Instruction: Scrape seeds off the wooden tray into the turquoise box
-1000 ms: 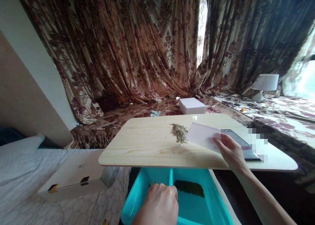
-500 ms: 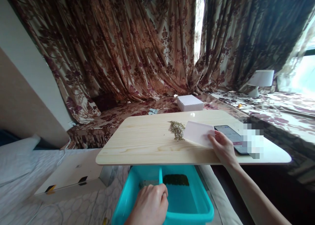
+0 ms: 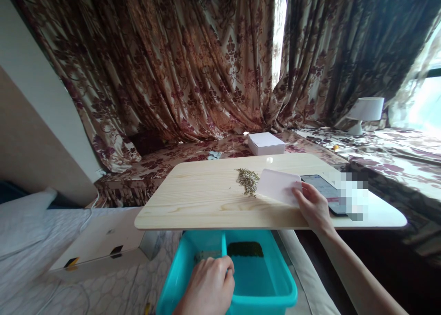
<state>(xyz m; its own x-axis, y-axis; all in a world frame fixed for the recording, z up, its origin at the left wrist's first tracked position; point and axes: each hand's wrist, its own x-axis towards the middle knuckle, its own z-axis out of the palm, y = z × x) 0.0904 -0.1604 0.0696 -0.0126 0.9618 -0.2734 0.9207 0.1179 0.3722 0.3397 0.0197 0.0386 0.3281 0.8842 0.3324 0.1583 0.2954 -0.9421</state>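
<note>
My right hand [image 3: 313, 208] pinches the right end of a flat, pale pinkish-white scraper-like sheet [image 3: 277, 186] over the light wooden table [image 3: 193, 191]. The sheet's left edge is beside a loose pile of small greenish-tan beans or seeds [image 3: 248, 181]. Below the table's front edge stands a turquoise two-compartment bin [image 3: 267, 301]. My left hand [image 3: 211, 285] is closed around the top of its divider, the fingertips hidden. A layer of dark green beans or grains [image 3: 245, 249] lies at the far end of the right compartment, and a few small bits show in the left one.
Right of the sheet lies a tablet or phone [image 3: 319, 188], partly blurred out. A white box [image 3: 266, 143] stands behind the table. On the bed at left is a long white carton [image 3: 99, 250]. A white lamp [image 3: 368, 110] stands at far right.
Almost nothing differs. The view has shifted very slightly; both hands keep their holds, and the pile looks the same.
</note>
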